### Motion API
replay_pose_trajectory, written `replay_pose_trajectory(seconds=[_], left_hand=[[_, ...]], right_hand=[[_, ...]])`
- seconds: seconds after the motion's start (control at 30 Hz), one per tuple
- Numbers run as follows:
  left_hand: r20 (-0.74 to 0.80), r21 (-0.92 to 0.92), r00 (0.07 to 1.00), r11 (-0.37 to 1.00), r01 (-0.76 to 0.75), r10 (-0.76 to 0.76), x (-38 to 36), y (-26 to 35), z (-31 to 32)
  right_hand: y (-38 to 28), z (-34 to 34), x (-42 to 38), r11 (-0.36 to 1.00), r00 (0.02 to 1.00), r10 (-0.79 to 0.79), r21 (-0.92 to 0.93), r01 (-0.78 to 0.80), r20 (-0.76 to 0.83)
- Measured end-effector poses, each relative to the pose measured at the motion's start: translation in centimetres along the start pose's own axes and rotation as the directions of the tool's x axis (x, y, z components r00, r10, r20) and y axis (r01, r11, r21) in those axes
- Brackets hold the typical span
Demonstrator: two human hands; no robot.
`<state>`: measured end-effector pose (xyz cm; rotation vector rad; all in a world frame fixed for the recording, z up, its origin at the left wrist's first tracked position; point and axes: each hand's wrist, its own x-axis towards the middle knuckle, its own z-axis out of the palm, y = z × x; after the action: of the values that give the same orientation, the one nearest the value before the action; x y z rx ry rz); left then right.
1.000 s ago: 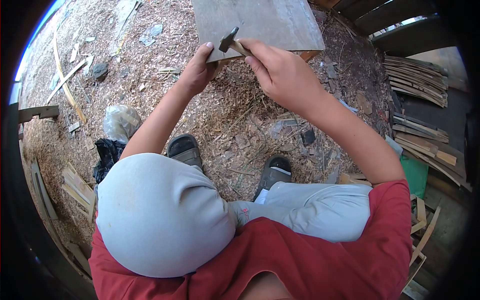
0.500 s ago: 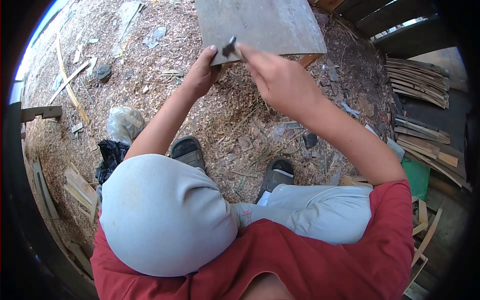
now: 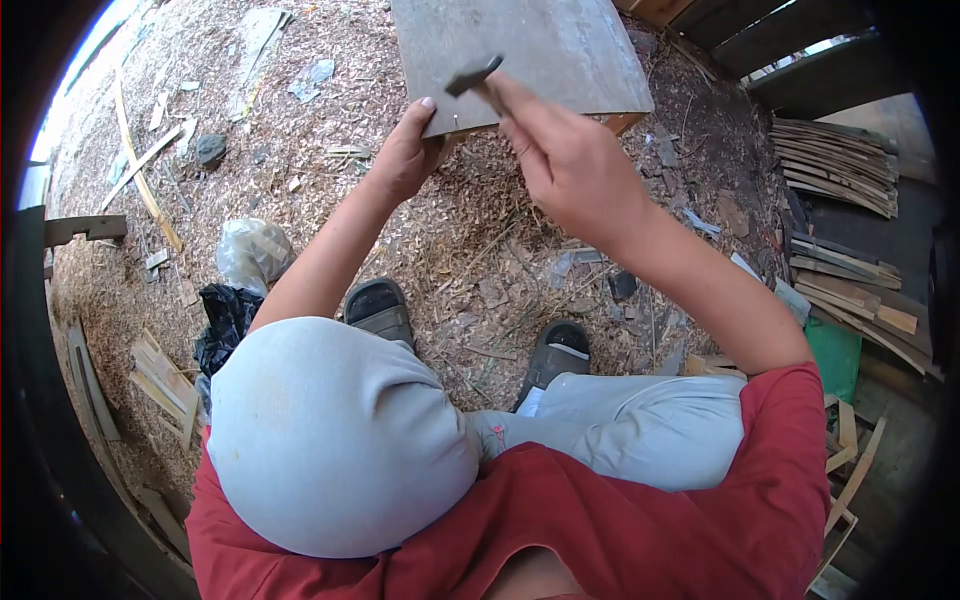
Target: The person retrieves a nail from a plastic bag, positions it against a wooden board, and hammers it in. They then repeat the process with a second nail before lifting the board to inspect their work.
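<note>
My right hand (image 3: 565, 140) is wrapped round the handle of a hammer (image 3: 473, 76), whose dark head is raised over the near left corner of a grey wooden board (image 3: 520, 50). A small nail (image 3: 456, 120) stands upright at the board's near edge, just below the hammer head. My left hand (image 3: 408, 150) grips that same corner, its thumb on top along the edge and its fingers hidden underneath. Below the board's right corner, part of a wooden piece (image 3: 625, 122) shows.
Wood shavings and scraps cover the ground (image 3: 480, 240). Stacked curved slats (image 3: 835, 165) lie at the right, near a green container (image 3: 832, 355). A clear plastic bag (image 3: 254, 252) and a black bag (image 3: 225, 325) sit at the left. A dark stone (image 3: 210, 150) lies farther off.
The hammer has lifted off the board's corner, its head turning, so the nail now shows. My right hand has shifted slightly; my left hand keeps its hold on the board.
</note>
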<state>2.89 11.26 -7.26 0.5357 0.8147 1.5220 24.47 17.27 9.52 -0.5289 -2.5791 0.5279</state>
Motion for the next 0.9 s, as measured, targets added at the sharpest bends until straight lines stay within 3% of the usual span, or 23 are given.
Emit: replay_pose_trajectory(seconds=[0.17, 0.23, 0.27, 0.5, 0.57, 0.83, 0.87, 0.9], left_hand=[[-0.089, -0.049, 0.995, 0.998, -0.037, 0.033, -0.3, 0.1, 1.3], [-0.059, -0.044, 0.998, 0.999, -0.029, 0.027, -0.1, -0.2, 0.7], [-0.030, -0.041, 0.999, 0.999, -0.015, 0.014, 0.1, -0.3, 0.3], [-0.103, -0.063, 0.994, 0.998, -0.028, 0.021, -0.2, 0.1, 1.2], [-0.030, -0.044, 0.999, 0.999, 0.017, -0.019, 0.1, -0.1, -0.2], [-0.102, -0.093, 0.995, 0.995, -0.029, 0.019, -0.3, 0.2, 1.5], [-0.096, -0.090, 0.995, 0.995, -0.029, 0.020, -0.3, 0.3, 1.6], [-0.094, -0.087, 0.995, 0.996, -0.035, 0.027, -0.1, 0.2, 0.6]], right_hand=[[-0.3, 0.5, -0.6, 0.999, 0.993, -0.049, -0.012, 0.048, -0.103], [1.1, 2.3, -1.0, 0.995, 0.987, 0.087, -0.051, -0.080, 0.136], [1.5, 2.4, -1.1, 0.999, 0.997, 0.023, -0.027, -0.021, 0.080], [-0.3, 0.6, -0.3, 0.998, 0.990, -0.023, 0.048, 0.030, -0.138], [1.2, 2.3, -0.9, 0.990, 0.978, 0.141, -0.036, -0.137, 0.151], [-1.0, -0.1, 0.2, 0.997, 0.981, -0.042, 0.054, 0.053, -0.187], [-0.2, 1.3, -0.7, 0.998, 0.998, 0.044, -0.037, -0.042, 0.048], [0.4, 2.2, -1.1, 0.983, 0.952, 0.147, -0.147, -0.111, 0.270]])
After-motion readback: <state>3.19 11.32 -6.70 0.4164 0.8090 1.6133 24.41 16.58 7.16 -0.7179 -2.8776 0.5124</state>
